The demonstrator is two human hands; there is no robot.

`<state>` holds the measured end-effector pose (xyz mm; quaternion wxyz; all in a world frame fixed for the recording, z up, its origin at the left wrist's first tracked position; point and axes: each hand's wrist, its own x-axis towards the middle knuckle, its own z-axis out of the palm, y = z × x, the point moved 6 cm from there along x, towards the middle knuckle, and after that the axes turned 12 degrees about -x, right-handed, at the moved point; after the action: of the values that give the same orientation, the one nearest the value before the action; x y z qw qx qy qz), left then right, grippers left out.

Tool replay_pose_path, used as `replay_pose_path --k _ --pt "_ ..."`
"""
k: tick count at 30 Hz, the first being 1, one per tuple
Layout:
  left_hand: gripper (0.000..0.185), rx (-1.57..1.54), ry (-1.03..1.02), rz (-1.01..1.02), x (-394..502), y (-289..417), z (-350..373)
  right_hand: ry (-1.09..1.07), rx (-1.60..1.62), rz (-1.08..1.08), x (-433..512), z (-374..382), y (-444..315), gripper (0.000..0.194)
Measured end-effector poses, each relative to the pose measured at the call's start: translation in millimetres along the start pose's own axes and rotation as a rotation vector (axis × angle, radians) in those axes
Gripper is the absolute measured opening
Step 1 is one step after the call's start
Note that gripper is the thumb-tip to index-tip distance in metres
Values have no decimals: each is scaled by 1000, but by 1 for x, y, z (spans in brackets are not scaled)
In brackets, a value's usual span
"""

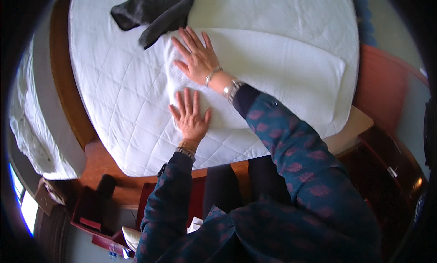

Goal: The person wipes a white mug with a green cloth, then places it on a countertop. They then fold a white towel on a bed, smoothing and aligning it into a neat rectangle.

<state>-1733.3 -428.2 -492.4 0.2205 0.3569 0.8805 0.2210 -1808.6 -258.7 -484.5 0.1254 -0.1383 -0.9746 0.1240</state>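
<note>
A white towel-like cloth (pixel 273 65) lies spread flat on a quilted white mattress (pixel 119 92). My right hand (pixel 198 56) rests palm down near the cloth's far left corner, its fingers spread. Closer to me, my left hand (pixel 192 118) presses flat by the cloth's near left corner, fingers also apart. Neither hand holds anything. Just beyond my right fingertips lies a crumpled dark grey cloth (pixel 164 14) on the mattress.
A wooden bed edge (pixel 65 75) runs along the left, with white bedding (pixel 30 136) past it. At right stand a pink panel (pixel 382 82) and a dark wooden piece of furniture (pixel 385 167). Dark red furniture (pixel 92 215) is at lower left.
</note>
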Motion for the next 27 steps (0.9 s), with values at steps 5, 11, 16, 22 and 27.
replay_pose_path --k 5,11,16,22,27 --pt "69 -120 40 165 44 49 -5 -181 -85 228 -98 -36 57 64" --pt "64 114 55 276 120 80 21 -91 -198 253 -148 -77 154 62" --pt "68 192 50 295 121 65 27 -27 -339 262 -197 -115 275 60" --pt "70 247 78 327 122 69 27 92 -392 196 -228 -157 394 56" --pt "74 385 70 128 124 102 38 92 -433 327 -242 -181 418 54"
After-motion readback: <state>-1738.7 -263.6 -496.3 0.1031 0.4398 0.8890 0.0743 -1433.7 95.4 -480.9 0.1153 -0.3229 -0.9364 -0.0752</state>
